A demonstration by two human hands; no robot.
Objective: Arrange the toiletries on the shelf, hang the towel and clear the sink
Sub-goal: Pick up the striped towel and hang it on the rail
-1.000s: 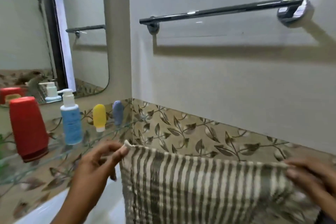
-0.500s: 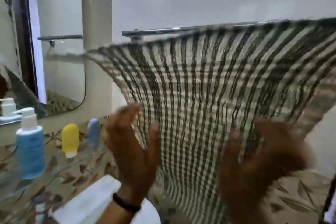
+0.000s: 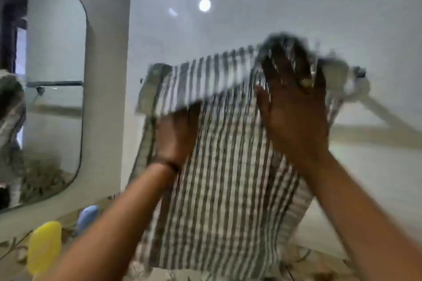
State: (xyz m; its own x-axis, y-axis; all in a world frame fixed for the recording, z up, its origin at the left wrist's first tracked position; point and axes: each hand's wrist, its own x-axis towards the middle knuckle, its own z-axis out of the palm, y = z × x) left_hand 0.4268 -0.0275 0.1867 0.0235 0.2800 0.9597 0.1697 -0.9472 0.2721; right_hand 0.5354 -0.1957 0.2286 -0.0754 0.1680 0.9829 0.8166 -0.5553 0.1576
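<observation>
From the head camera I see a green-and-white striped woven towel (image 3: 219, 189) draped high against the pale glossy wall tiles (image 3: 251, 18), its top edge up at the chrome towel rail (image 3: 360, 74), of which only the right end shows past the cloth; the frame is blurred, so I cannot tell whether the fabric lies fully over the bar. My left hand (image 3: 177, 134), with a dark band at the wrist, sits at the towel's left side, fingers curled upward against the cloth, though I cannot tell if it truly grips it. My right hand (image 3: 294, 107) is spread wide and flat, fingers splayed, palm pressed onto the upper right part of the towel with nothing clasped. The rest of the towel hangs down between my forearms. At lower left, a small yellow plastic squeeze bottle (image 3: 44, 247) and a small blue squeeze bottle (image 3: 88, 215) stand side by side below the rounded wall mirror (image 3: 45, 98).
</observation>
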